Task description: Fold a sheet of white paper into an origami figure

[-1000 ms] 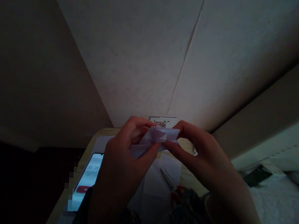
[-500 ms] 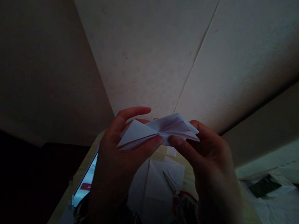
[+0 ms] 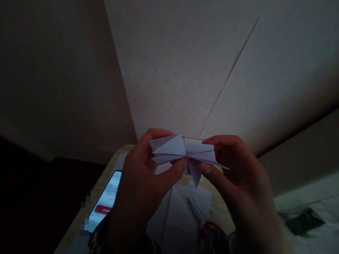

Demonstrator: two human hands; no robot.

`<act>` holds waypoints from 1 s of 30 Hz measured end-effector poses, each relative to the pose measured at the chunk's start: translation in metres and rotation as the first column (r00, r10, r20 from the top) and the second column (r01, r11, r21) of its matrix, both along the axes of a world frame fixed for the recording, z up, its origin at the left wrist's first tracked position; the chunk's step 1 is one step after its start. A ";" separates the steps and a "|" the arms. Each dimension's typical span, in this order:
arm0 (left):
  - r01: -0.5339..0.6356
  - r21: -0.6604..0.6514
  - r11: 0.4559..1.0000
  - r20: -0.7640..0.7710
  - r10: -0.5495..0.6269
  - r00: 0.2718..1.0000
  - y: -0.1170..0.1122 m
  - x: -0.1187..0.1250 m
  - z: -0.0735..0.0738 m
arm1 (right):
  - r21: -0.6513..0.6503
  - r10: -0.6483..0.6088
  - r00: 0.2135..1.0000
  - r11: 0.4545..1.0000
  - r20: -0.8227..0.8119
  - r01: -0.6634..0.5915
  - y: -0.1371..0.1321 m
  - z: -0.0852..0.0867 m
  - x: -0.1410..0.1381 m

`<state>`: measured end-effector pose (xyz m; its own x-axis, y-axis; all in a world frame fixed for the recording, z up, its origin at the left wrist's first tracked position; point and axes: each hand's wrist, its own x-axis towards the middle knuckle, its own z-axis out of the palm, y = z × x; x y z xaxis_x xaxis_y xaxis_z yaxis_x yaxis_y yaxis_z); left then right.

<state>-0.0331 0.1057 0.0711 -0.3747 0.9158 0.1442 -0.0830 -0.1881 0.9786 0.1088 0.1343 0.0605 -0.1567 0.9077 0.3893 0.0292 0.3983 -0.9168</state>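
A folded white paper (image 3: 170,145), with several pointed flaps fanning out from a pinched middle, is held up above the table between both hands. My left hand (image 3: 144,171) is closed on its left side, thumb tip pressed near the middle. On the other side my right hand (image 3: 238,172) grips the paper, thumb below and fingers behind. One flap points down between the two thumbs. The fingertips behind the paper are partly hidden. Under the hands, scissors (image 3: 194,211) with red handles lie on creased white paper sheets (image 3: 179,214).
A lit phone (image 3: 104,203) showing a timer lies at the left of the wooden table (image 3: 220,205). Pale walls (image 3: 172,74) rise close behind the table. At the lower right is a whitish plastic-looking sheet (image 3: 322,245) with a dark green patch.
The folded paper has been turned in the hands, its flaps now spread differently and one pointing down. My left index finger, raised before, now curls behind the paper. The view has shifted slightly.
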 end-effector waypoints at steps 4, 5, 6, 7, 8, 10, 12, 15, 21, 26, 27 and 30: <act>0.107 -0.025 0.994 0.097 -0.104 0.990 0.001 0.000 0.001 | -0.045 -0.034 0.999 0.998 0.005 0.034 -0.002 0.000 -0.003; 0.130 -0.030 0.991 0.113 -0.125 0.986 0.001 0.000 0.001 | -0.060 -0.038 0.999 0.997 -0.006 0.038 -0.003 0.000 -0.004; 0.146 -0.031 0.989 0.118 -0.142 0.983 0.001 0.000 0.001 | -0.072 -0.047 0.999 0.996 -0.018 0.046 -0.003 0.000 -0.004; 0.160 -0.032 0.987 0.116 -0.155 0.981 0.001 0.000 0.001 | -0.081 -0.055 0.998 0.995 -0.031 0.053 -0.003 0.000 -0.005; 0.171 -0.036 0.985 0.107 -0.167 0.980 0.001 0.000 0.001 | -0.087 -0.062 0.997 0.995 -0.045 0.058 -0.003 -0.001 -0.006; 0.180 -0.057 0.982 0.100 -0.174 0.980 0.001 0.000 0.000 | -0.105 -0.072 0.995 0.992 -0.067 0.064 -0.004 -0.001 -0.007; 0.179 -0.066 0.982 0.111 -0.171 0.979 0.000 0.002 0.000 | -0.114 -0.088 0.993 0.990 -0.082 0.079 -0.005 -0.001 -0.008; 0.185 -0.062 0.981 0.149 -0.174 0.973 -0.001 0.003 0.001 | -0.100 -0.124 0.991 0.988 -0.057 0.117 -0.007 -0.001 -0.010; 0.121 -0.066 0.990 0.131 -0.112 0.985 0.003 0.004 0.001 | -0.091 -0.131 0.991 0.987 0.000 0.131 -0.009 0.001 -0.009; 0.054 -0.019 0.998 0.118 -0.051 0.992 0.003 0.006 -0.002 | -0.151 0.048 0.994 0.988 0.098 -0.033 0.001 0.000 0.000; 0.043 -0.016 0.999 0.122 -0.040 0.992 0.002 0.006 -0.002 | -0.159 0.076 0.986 0.986 0.148 -0.052 0.003 0.001 0.001; 0.036 -0.021 0.999 0.163 -0.032 0.986 0.001 0.006 -0.004 | -0.128 0.096 0.954 0.990 0.283 -0.061 0.005 0.002 0.003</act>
<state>-0.0267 0.1065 0.0670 -0.3600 0.9309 0.0617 -0.2473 -0.1589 0.9558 0.1120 0.1395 0.0623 -0.3192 0.9243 0.2091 0.2716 0.3006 -0.9143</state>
